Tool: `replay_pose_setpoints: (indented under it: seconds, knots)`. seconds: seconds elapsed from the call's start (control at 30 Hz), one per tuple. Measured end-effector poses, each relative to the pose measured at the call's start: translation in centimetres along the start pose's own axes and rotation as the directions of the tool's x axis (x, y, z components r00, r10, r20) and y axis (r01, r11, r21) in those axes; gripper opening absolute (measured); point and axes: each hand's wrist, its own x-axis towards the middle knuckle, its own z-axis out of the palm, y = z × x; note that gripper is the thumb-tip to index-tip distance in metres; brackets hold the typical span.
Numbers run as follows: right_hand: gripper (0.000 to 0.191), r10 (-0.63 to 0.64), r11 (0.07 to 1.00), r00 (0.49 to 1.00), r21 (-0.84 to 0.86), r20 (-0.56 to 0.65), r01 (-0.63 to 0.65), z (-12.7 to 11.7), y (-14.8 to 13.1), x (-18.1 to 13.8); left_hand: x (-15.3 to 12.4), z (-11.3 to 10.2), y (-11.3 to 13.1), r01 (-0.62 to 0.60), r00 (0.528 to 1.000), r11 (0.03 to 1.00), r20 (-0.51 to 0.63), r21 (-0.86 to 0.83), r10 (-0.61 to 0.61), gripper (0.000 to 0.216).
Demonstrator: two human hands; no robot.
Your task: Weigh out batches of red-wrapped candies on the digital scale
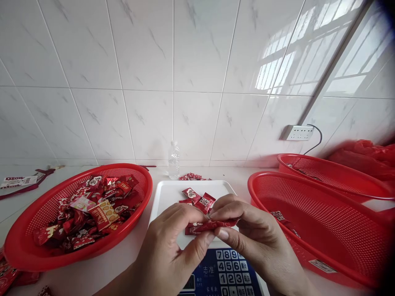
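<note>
My left hand and my right hand meet over the scale, fingers closed. Between their thumbs and fingertips they pinch a red packet, its long side roughly level; parts of it are hidden by the fingers. Beneath lies the white scale tray, carrying several small red wrapped candies, some partly covered by my hands. In front of the tray is the scale's blue keypad, with number keys and a display that my left hand partly covers.
A red basket full of wrapped candies stands left. On the right, a red basket holds a few packets, with another red basket behind. A clear bottle stands near the tiled wall. A power strip is on the wall.
</note>
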Motion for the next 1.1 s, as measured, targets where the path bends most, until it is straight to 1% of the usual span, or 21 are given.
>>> replay_pose_setpoints:
  seconds: [0.1, 0.2, 0.3, 0.43, 0.5, 0.6, 0.67, 0.73, 0.8, 0.83, 0.9, 0.93, 0.97, 1.03, 1.1]
  knots:
    - [0.014, 0.004, 1.0, 1.0, -0.004, -0.011, -0.004, -0.1, 0.0, -0.1, -0.1, -0.1, -0.1, -0.01, 1.0, 1.0, -0.011, 0.007, 0.01, 0.009]
    - [0.007, -0.009, 1.0, 0.999, -0.018, -0.041, 0.008, -0.2, -0.1, -0.1, -0.3, -0.3, -0.2, -0.025, 0.999, 1.0, -0.044, -0.011, 0.024, 0.014]
    - [0.007, -0.029, 0.999, 0.997, -0.03, -0.075, 0.026, -0.4, -0.3, -0.2, -0.4, -0.5, -0.2, -0.053, 0.996, 0.997, -0.078, -0.054, 0.049, 0.018]
    - [0.009, -0.074, 0.997, 0.995, -0.028, -0.068, 0.072, -0.4, -0.4, -0.5, -0.5, -0.8, 0.1, -0.109, 0.991, 0.988, -0.088, -0.109, 0.1, 0.019]
    - [0.01, -0.095, 0.995, 0.993, -0.033, -0.076, 0.093, -0.3, -0.3, -0.6, -0.5, -0.8, 0.2, -0.11, 0.991, 0.983, -0.092, -0.144, 0.097, 0.019]
    - [0.009, -0.114, 0.993, 0.988, -0.042, -0.104, 0.11, -0.1, -0.1, -0.5, -0.4, -0.7, 0.2, -0.056, 0.995, 0.98, -0.093, -0.19, 0.039, 0.017]
    - [0.008, -0.101, 0.992, 0.989, -0.081, -0.111, 0.092, -0.3, 0.1, -0.2, -0.3, -0.6, -0.2, 0.015, 0.997, 0.981, -0.071, -0.193, -0.029, 0.013]
    - [0.008, -0.066, 0.987, 0.99, -0.153, -0.128, 0.046, -0.7, 0.4, 0.3, 0.0, -0.6, -0.7, 0.092, 0.994, 0.981, -0.044, -0.171, -0.101, 0.01]
    - [0.012, 0.011, 0.967, 0.986, -0.25, -0.165, -0.053, -1.4, 1.2, 0.8, 0.2, -0.8, -1.2, 0.144, 0.985, 0.979, -0.075, -0.141, -0.156, 0.01]
    - [0.014, 0.063, 0.945, 0.979, -0.303, -0.194, -0.12, -1.7, 1.7, 1.1, 0.2, -0.8, -1.4, 0.155, 0.98, 0.98, -0.109, -0.126, -0.169, 0.01]
    - [0.018, 0.174, 0.873, 0.957, -0.413, -0.232, -0.259, -2.4, 3.0, 1.6, 0.3, -0.9, -1.8, 0.157, 0.97, 0.982, -0.173, -0.102, -0.173, 0.012]
    - [0.021, 0.221, 0.826, 0.948, -0.472, -0.23, -0.307, -2.6, 3.8, 1.7, 0.3, -0.9, -1.8, 0.154, 0.969, 0.984, -0.183, -0.09, -0.168, 0.012]
    - [0.027, 0.246, 0.774, 0.944, -0.542, -0.218, -0.327, -2.8, 4.4, 1.9, 0.3, -0.9, -1.9, 0.151, 0.97, 0.985, -0.18, -0.08, -0.163, 0.013]
    - [0.035, 0.256, 0.648, 0.953, -0.703, -0.161, -0.293, -2.9, 5.3, 1.9, 0.2, -0.9, -1.9, 0.145, 0.973, 0.987, -0.171, -0.063, -0.154, 0.013]
    - [0.034, 0.261, 0.525, 0.962, -0.825, -0.078, -0.209, -2.8, 5.5, 1.8, 0.1, -0.8, -1.9, 0.143, 0.974, 0.989, -0.168, -0.048, -0.149, 0.013]
